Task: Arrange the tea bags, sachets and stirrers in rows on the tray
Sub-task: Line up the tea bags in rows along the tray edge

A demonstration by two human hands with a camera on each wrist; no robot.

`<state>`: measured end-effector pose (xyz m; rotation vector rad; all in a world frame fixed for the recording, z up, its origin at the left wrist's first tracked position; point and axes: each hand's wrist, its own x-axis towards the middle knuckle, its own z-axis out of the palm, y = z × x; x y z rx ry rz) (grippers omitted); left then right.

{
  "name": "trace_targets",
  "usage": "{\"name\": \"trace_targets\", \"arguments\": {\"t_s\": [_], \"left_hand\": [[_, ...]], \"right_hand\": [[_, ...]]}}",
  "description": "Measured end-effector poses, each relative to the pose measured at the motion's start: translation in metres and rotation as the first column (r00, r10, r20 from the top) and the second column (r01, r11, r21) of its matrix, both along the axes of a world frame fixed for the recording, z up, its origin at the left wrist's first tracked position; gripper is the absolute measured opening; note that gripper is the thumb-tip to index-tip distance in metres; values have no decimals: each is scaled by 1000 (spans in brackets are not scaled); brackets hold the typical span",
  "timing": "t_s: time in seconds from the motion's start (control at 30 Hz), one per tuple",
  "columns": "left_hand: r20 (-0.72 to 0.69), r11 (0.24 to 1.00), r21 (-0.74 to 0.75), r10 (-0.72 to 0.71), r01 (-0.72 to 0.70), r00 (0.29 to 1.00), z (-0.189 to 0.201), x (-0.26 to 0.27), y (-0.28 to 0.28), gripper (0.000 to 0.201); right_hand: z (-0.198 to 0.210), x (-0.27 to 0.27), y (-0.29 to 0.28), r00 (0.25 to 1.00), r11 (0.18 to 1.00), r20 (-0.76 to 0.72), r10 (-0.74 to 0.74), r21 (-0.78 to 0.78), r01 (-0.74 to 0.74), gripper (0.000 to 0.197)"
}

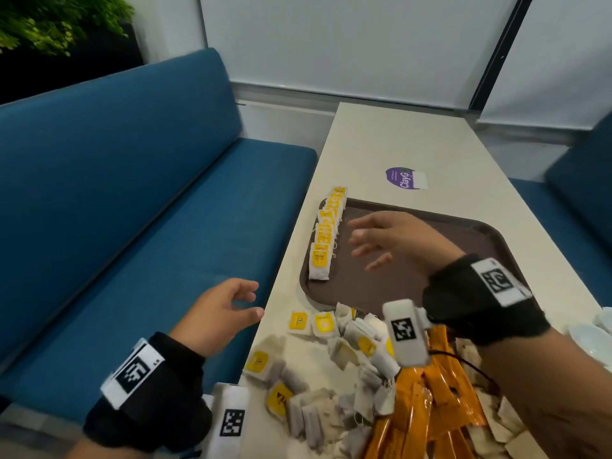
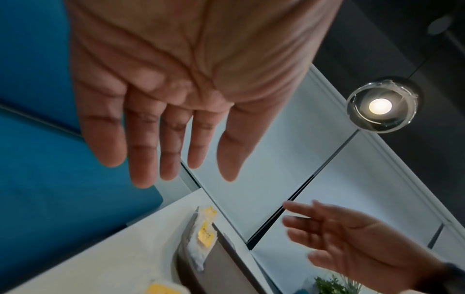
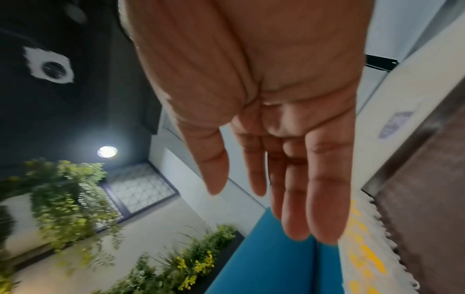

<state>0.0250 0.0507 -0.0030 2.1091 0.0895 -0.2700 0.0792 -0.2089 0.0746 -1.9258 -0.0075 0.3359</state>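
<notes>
A brown tray lies on the pale table. A row of white tea bags with yellow tags runs along the tray's left edge, seen too in the left wrist view and the right wrist view. My right hand hovers over the tray with fingers spread, empty; its fingers are straight. My left hand hangs off the table's left edge, relaxed and empty, fingers extended. Loose tea bags and orange sachets lie heaped near me. No stirrers are visible.
A blue bench runs along the table's left side, another blue seat on the right. A purple sticker sits beyond the tray. White dishes stand at the right edge. Plants hang at the back left.
</notes>
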Motion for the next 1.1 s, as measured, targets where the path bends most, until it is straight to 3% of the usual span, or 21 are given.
{"name": "trace_targets", "arguments": {"t_s": [0.13, 0.27, 0.33, 0.47, 0.63, 0.73, 0.9, 1.1], "left_hand": [[-106, 992, 93, -69, 79, 992, -9, -22, -3, 57], [-192, 892, 334, -251, 304, 949, -26, -44, -24, 89], [-176, 812, 449, -329, 373, 928, -32, -53, -35, 101], [-181, 739, 507, -413, 445, 893, -41, -67, -55, 117], [-129, 710, 499, -506, 496, 853, -47, -79, -74, 128], [-96, 667, 553, -544, 499, 834, -47, -82, -86, 123], [-52, 603, 682, -523, 413, 850, -51, -89, -110, 87], [-71, 530, 745, -540, 404, 839, -48, -84, -114, 60]], "right_hand": [[-2, -56, -8, 992, 972, 25, 121, -204, -113, 31], [-27, -94, -7, 966, 799, -74, 249, -548, -248, 56], [-41, -110, -7, 962, 749, -109, 252, -608, -265, 63], [-65, -128, -2, 956, 686, -100, 276, -676, -269, 72], [-85, -134, 5, 969, 712, -68, 238, -666, -222, 65], [-87, -135, 6, 976, 733, -63, 208, -651, -198, 59], [-88, -139, 6, 977, 743, -32, 212, -644, -183, 51], [-83, -148, -2, 971, 735, 21, 237, -658, -165, 56]]}}
